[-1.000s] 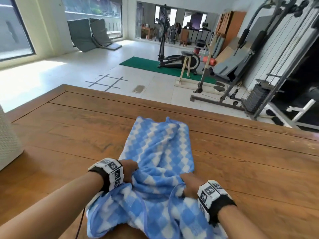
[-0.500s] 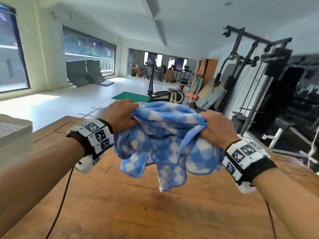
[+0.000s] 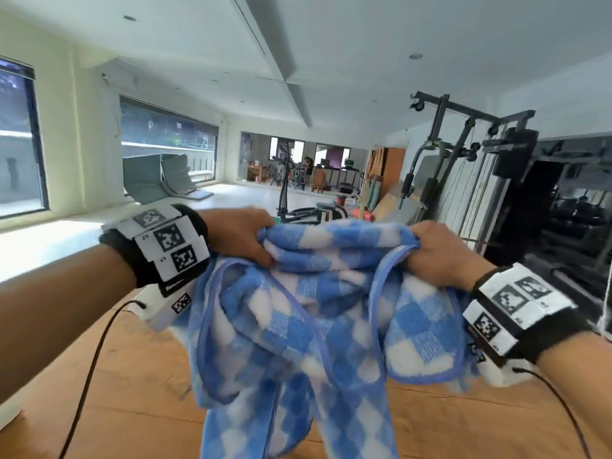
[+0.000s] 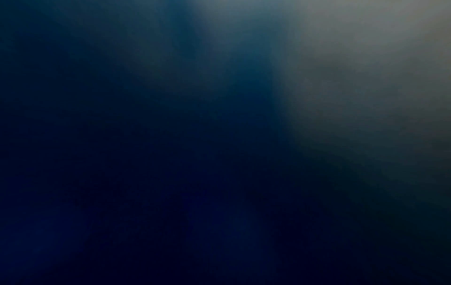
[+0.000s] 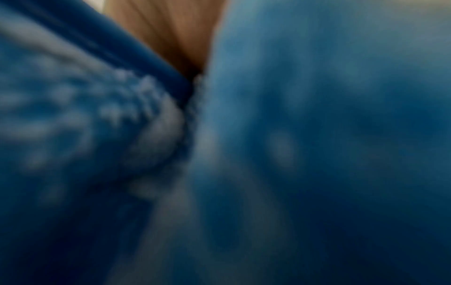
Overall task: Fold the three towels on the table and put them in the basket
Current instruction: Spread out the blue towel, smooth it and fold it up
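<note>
Clearly, from the head view, both hands are grasping one blue-and-white checked towel (image 3: 298, 326) and holding it up in the air above the wooden surface (image 3: 132, 392). The left hand (image 3: 241, 235) has its fingers curled round a bunched top edge, and the right hand (image 3: 437, 256) clutches the opposite bunch in the same way. Between them the cloth sags in loose, crumpled folds, its lower part hanging down toward the surface; whether it touches the wood cannot be told. Neither the basket nor the other two towels can be made out in this view. Gym equipment (image 3: 463, 180) stands in the room behind.

The left wrist view is dark and blurred, showing nothing that can be identified.

The right wrist view is filled with blurred blue towel (image 5: 317, 135) pressed close to the lens, with a strip of the wooden surface (image 5: 171, 29) showing at the top.

By my judgement, the step in hand is opening the towel out before folding it. The next move probably calls for spreading the hands apart along the top edge until the cloth hangs flat, then bringing corners together evenly; grasping bunches rather than corners risks a lopsided fold.
</note>
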`<state>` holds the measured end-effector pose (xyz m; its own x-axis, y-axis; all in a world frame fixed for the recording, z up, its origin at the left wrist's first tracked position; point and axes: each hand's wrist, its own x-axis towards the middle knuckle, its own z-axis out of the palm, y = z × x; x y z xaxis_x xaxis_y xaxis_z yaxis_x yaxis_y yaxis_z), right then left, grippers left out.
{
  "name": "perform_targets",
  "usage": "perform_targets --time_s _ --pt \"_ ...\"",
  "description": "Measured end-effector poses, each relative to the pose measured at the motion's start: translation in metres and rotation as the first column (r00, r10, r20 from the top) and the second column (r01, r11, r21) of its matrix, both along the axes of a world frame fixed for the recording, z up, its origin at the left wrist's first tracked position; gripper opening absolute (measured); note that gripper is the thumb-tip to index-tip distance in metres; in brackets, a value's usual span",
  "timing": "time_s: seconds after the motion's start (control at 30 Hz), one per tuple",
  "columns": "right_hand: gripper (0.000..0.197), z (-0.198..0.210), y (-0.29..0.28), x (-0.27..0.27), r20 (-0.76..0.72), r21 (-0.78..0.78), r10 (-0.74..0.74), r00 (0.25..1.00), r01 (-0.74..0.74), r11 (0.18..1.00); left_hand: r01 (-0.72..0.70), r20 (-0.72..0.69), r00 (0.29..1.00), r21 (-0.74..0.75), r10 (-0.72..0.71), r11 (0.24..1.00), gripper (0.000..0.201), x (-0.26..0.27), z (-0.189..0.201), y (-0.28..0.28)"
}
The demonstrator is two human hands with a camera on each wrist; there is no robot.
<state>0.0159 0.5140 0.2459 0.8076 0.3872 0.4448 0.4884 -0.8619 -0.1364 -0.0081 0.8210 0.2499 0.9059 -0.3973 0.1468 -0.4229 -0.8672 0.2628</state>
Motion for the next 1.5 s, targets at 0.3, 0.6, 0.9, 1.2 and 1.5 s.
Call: perform_targets --time_s 0.3,0.6,0.9,1.2,1.5 --pt "0.031 -0.069 0.017 0.206 0.117 0.16 -0.356 0.927 0.336 0.928 -0.441 0.705 0.698 0.286 0.125 0.851 0.045 0.204 -0.063 -0.021" --pt "0.072 -0.064 0.018 0.251 -0.315 -0.106 -0.244 0.917 0.222 0.969 -0.528 0.378 0.832 0.318 0.405 0.788 0.079 0.256 -0.053 -0.018" --pt "0.029 -0.132 0.002 0.181 -0.436 -0.462 -0.312 0.844 0.087 0.883 -0.289 -0.003 0.934 0.578 0.356 0.763 0.071 0.178 -0.131 0.01" --pt "0.024 -0.155 -0.026 0.066 -0.224 -0.628 -0.362 0.905 0.15 0.764 -0.121 -0.188 0.922 0.689 0.337 0.715 0.065 0.053 -0.189 0.036" --pt "0.03 -0.214 -0.017 -0.069 -0.265 -0.721 -0.374 0.889 0.075 0.688 0.013 -0.234 0.961 0.569 0.147 0.822 0.044 -0.06 -0.252 0.031"
